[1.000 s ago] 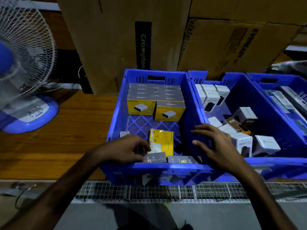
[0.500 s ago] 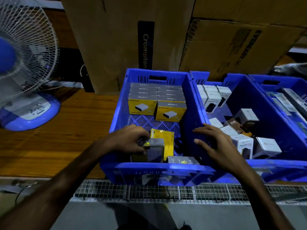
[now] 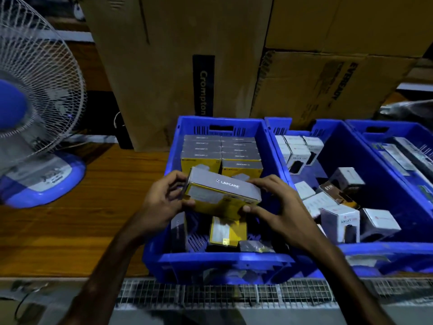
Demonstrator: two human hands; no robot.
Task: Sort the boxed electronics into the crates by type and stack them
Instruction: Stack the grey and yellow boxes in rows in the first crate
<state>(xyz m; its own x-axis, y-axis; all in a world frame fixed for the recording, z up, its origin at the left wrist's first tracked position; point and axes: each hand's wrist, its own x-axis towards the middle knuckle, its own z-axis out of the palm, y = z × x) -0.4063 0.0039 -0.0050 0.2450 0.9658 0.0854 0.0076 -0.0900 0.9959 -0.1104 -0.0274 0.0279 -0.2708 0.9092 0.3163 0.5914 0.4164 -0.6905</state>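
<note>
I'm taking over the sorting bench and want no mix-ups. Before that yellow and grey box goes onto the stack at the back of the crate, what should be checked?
1. Grip: left hand and right hand both hold the Lapcare box: ok.
2. Type match: stacked boxes at the back show the same yellow and grey: ok.
3. Right crate: box is over the left blue crate, not the crate of white boxes: ok.
4. Orientation: box is tilted, not level with the stack: not ok.
5. Free slot on the stack: hidden behind the box: cannot tell.
</note>
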